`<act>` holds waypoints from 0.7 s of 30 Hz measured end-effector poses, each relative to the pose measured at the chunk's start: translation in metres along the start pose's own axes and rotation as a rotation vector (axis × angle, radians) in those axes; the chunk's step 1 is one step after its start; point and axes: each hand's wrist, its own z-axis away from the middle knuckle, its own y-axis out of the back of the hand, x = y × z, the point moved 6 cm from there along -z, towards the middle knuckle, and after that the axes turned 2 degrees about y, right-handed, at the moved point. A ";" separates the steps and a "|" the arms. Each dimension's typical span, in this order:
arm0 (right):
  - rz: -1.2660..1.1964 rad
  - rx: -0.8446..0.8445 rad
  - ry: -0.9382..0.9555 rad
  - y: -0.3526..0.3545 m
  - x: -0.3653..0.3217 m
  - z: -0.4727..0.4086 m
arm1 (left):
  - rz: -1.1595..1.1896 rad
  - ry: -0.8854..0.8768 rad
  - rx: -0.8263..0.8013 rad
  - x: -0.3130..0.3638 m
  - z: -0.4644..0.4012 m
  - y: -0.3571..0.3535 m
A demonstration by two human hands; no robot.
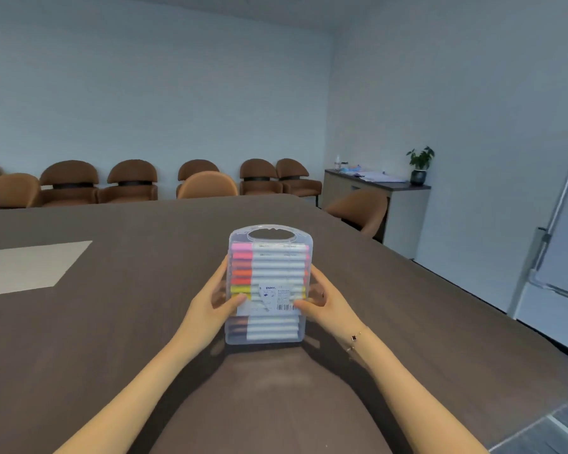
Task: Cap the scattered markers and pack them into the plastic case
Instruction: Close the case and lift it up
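Note:
A clear plastic case (269,237) with a carry handle at its far end is held upright over the dark table, its lid closed. Inside lie several capped markers (269,267) in a stack, white barrels with pink, orange, yellow and dark caps. A white label with a barcode sits on the front. My left hand (210,303) grips the case's left side, thumb on the front. My right hand (325,298) grips the right side the same way. No loose markers show on the table.
The dark brown table (112,322) stretches ahead, with a pale rectangular panel (30,267) at the left. Brown chairs (132,181) line the far wall. A cabinet with a potted plant (420,165) stands at the right, and a whiteboard (564,240) leans at the far right.

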 end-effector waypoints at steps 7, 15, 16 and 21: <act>-0.015 0.584 -0.039 0.153 -0.034 0.115 | 0.150 -0.134 -0.123 0.074 -0.034 -0.155; 0.178 0.979 -0.113 0.328 -0.067 0.300 | 0.338 -0.156 -0.430 0.142 -0.004 -0.402; 0.191 1.015 -0.116 0.347 -0.069 0.318 | 0.354 -0.156 -0.459 0.149 0.000 -0.431; 0.272 1.153 -0.109 0.455 -0.066 0.381 | 0.434 -0.145 -0.582 0.191 0.000 -0.573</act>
